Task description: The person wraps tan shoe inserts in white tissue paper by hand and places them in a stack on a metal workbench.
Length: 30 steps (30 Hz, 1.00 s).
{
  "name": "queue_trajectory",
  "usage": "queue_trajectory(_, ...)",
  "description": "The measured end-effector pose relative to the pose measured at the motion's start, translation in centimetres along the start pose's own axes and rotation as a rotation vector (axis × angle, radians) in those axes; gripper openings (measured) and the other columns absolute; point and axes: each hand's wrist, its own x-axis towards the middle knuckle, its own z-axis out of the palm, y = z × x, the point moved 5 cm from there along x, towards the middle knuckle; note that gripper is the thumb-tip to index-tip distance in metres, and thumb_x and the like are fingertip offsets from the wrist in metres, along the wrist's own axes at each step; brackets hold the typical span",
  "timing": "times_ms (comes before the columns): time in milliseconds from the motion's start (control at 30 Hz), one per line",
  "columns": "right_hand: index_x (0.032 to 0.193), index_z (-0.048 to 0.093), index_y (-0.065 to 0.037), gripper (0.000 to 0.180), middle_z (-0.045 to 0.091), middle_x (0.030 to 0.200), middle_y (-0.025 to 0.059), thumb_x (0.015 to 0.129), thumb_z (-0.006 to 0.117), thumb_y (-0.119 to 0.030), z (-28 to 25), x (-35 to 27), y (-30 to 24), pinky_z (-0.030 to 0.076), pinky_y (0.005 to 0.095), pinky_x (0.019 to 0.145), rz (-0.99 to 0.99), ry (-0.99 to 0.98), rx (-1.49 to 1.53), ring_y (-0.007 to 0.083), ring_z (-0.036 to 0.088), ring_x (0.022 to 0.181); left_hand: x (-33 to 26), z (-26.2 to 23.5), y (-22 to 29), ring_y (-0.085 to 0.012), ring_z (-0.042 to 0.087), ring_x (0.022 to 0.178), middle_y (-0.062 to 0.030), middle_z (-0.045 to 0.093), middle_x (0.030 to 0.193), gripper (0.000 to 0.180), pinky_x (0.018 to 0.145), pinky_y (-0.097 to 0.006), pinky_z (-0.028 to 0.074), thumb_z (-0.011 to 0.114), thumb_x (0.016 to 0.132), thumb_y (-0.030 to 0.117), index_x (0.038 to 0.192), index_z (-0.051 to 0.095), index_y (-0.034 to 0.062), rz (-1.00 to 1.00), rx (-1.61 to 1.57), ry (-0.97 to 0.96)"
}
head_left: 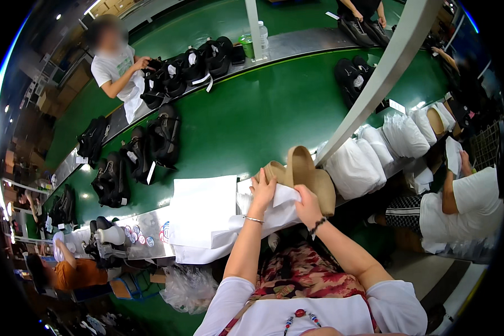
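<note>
Holding a beige woven shoe with a thick sole (305, 176) at the near edge of the long green conveyor belt (252, 117), the person works white wrapping paper (280, 204) around it with both hands. The left hand (261, 190) lies on the paper at the shoe's left side with fingers spread flat, pressing more than gripping. The right hand (307, 206) is closed on a fold of the same paper below the shoe. The wrapping looks only half done, I judge: the upper part of the shoe is bare. A stack of flat white paper sheets (201, 210) waits just left of the hands, and white wrapped bundles (375, 151) lie in a row to the right.
</note>
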Motion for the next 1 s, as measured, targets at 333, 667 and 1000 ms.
queue_trajectory(333,0.100,0.056,-0.002,0.024,0.059,0.090,0.0053,0.077,0.052,-0.001,-11.0,-0.8,-8.4,0.044,0.0260,0.073,0.245,-0.296,0.529,0.0155,0.057,0.082,-8.8,-6.4,9.5,-0.0224,0.033,0.127,-0.0117,0.039,0.134,0.052,0.103,-0.033,0.029,0.044,0.093,0.035,0.131,0.037,-0.0002,0.304,-0.896,-0.245)
queue_trajectory(667,0.094,0.060,0.001,0.017,0.061,0.086,0.0016,0.084,0.054,-0.010,-13.2,-2.4,-6.2,0.044,0.0213,0.073,0.424,-0.132,0.566,0.0076,0.055,0.081,-15.9,-9.2,12.2,-0.0157,0.055,0.094,-0.0061,0.058,0.101,0.025,0.087,-0.032,0.043,0.062,0.083,0.008,0.104,0.050,0.0028,0.510,-1.254,-0.401)
queue_trajectory(1000,0.090,0.058,0.002,0.019,0.060,0.075,0.0085,0.072,0.052,0.000,-20.8,-3.5,-10.1,0.045,0.0257,0.064,0.022,0.767,0.042,0.0133,0.055,0.068,-27.9,-13.9,12.4,-0.0184,0.055,0.080,-0.0087,0.058,0.092,0.028,0.069,-0.030,0.045,0.067,0.075,-0.003,0.100,0.054,-0.0013,0.883,-0.616,0.445)
